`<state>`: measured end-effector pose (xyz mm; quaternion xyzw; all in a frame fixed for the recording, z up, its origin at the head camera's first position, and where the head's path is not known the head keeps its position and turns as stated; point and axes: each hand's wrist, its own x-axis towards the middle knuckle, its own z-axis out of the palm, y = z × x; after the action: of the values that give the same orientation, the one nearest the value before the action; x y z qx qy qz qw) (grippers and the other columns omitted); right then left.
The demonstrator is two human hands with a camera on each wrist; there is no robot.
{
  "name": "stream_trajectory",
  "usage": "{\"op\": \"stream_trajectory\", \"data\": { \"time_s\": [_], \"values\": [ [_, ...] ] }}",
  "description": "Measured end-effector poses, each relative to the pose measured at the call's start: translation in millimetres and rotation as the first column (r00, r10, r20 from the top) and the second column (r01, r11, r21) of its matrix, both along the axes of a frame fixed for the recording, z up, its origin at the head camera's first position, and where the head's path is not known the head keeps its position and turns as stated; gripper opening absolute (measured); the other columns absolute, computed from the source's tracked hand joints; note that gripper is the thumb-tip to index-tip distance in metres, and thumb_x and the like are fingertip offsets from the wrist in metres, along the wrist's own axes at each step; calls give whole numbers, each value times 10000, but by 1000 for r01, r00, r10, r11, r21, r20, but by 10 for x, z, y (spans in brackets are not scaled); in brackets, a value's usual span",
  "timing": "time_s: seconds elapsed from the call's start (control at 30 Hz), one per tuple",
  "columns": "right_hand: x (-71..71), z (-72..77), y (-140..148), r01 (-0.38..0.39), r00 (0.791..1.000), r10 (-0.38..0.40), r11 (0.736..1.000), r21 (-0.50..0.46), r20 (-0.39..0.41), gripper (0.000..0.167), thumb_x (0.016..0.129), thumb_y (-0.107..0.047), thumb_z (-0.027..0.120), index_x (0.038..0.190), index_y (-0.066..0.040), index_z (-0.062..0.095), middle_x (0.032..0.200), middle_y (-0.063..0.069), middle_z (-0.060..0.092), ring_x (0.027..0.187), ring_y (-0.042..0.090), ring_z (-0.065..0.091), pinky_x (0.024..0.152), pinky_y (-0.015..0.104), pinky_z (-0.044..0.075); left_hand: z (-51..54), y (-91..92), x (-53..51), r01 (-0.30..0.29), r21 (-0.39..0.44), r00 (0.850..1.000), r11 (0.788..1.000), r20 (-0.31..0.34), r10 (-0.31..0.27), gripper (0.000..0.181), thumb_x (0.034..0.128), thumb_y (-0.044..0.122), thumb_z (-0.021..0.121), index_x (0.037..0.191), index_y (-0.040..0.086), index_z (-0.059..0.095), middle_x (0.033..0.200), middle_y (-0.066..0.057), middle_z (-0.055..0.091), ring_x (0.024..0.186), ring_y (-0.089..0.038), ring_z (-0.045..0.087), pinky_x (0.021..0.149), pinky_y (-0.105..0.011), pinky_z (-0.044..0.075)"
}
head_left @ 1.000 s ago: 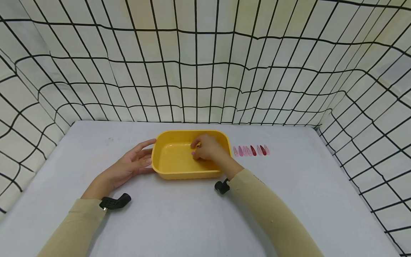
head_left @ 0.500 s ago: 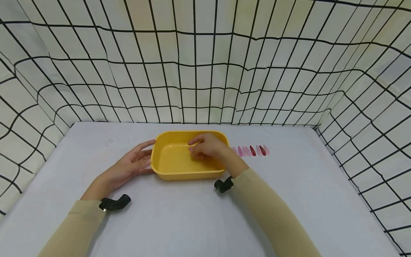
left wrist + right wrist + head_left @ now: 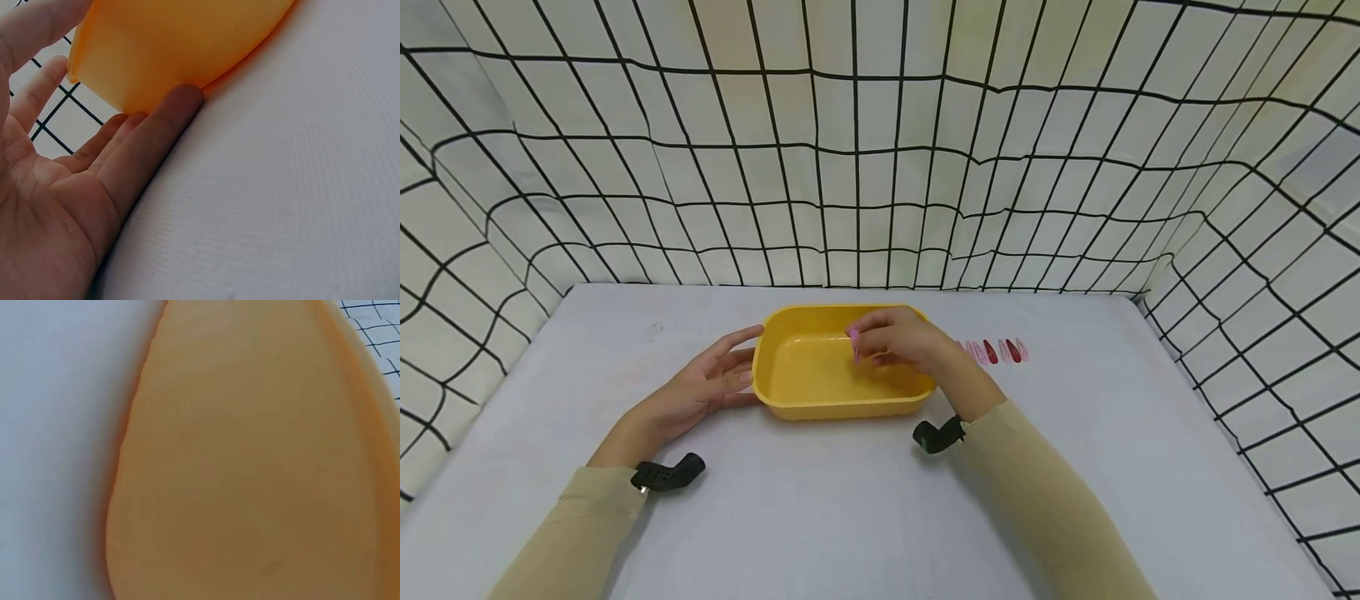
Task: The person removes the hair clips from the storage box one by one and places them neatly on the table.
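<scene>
A yellow plastic tray (image 3: 805,371) stands on the white table in the head view. At its left end my left hand (image 3: 700,390) rests with fingers spread and fairly straight; in the left wrist view, fingertips touch the tray's outer wall (image 3: 156,56). Over the tray's right half, my right hand (image 3: 906,340) pinches a small pink snap hair clip (image 3: 855,347), which hangs upright from the fingertips. Whatever lies in the tray beneath that hand is hidden. The tray's wall (image 3: 244,456) fills most of the right wrist view, and the hand itself does not show there.
Right of the tray, several pink and dark red hair clips (image 3: 992,352) lie in a row on the white tabletop (image 3: 820,508). My right hand covers the row's left end. Black grid netting (image 3: 857,152) over white cloth rises behind the table and along both sides.
My right hand has lifted from the tray's floor and shifted slightly right, bringing the pink hair clip up into view. My left hand and the tray have stayed about where they were.
</scene>
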<state>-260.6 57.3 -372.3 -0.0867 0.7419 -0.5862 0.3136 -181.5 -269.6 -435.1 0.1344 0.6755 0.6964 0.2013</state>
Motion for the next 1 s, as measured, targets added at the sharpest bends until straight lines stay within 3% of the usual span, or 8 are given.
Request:
{"op": "stream_trajectory", "data": {
  "time_s": [0.3, 0.43, 0.53, 0.7, 0.87, 1.0],
  "values": [
    [36, 53, 97, 38, 999, -38, 998, -47, -3, 299, 976, -142, 641, 1228, 19, 627, 1206, 226, 656, 900, 221, 619, 744, 241, 589, -13, -21, -13, 23, 27, 1000, 999, -18, -23, 660, 1033, 55, 503, 1592, 237, 204, 1613, -224, 189, 1299, -149, 539, 986, -391, 542],
    [48, 33, 120, 75, 997, -74, 993, -92, 5, 205, 955, -149, 678, 1103, -15, 632, 1140, 215, 690, 863, 206, 685, 747, 262, 609, -14, -23, -13, 24, 41, 1000, 999, -16, -23, 663, 1031, 37, 496, 1593, 221, 196, 1618, -234, 172, 1311, -153, 534, 988, -392, 541],
    [50, 11, 127, 109, 994, -109, 980, -168, 7, 155, 924, -71, 702, 1025, -29, 592, 1012, 181, 720, 799, 200, 723, 719, 268, 616, -13, -21, -14, 24, 48, 1000, 999, -13, -23, 665, 1029, 28, 495, 1592, 218, 197, 1619, -228, 174, 1316, -158, 532, 989, -395, 540],
    [44, 15, 124, 145, 989, -151, 961, -235, -8, 284, 889, 35, 701, 1131, 65, 556, 935, 148, 711, 809, 219, 738, 723, 268, 616, -13, -16, -15, 26, 48, 1000, 998, -17, -26, 667, 1030, 30, 494, 1595, 214, 191, 1617, -236, 171, 1312, -165, 536, 985, -399, 542],
    [41, 25, 135, 144, 988, -150, 968, -203, -16, 368, 917, 22, 674, 1257, 105, 561, 985, 141, 706, 862, 210, 739, 791, 300, 612, -6, -16, -12, 20, 48, 1000, 999, -5, -19, 671, 1027, 29, 499, 1593, 226, 196, 1616, -210, 191, 1306, -163, 541, 985, -403, 543],
    [41, 10, 156, 89, 993, -102, 981, -173, -66, 346, 943, -5, 647, 1272, 89, 602, 1058, 177, 707, 880, 186, 735, 806, 297, 608, -3, -19, -9, 17, 41, 1000, 999, -2, -17, 672, 1027, 31, 501, 1592, 232, 199, 1617, -198, 198, 1309, -165, 538, 985, -406, 541]
  ]
}}
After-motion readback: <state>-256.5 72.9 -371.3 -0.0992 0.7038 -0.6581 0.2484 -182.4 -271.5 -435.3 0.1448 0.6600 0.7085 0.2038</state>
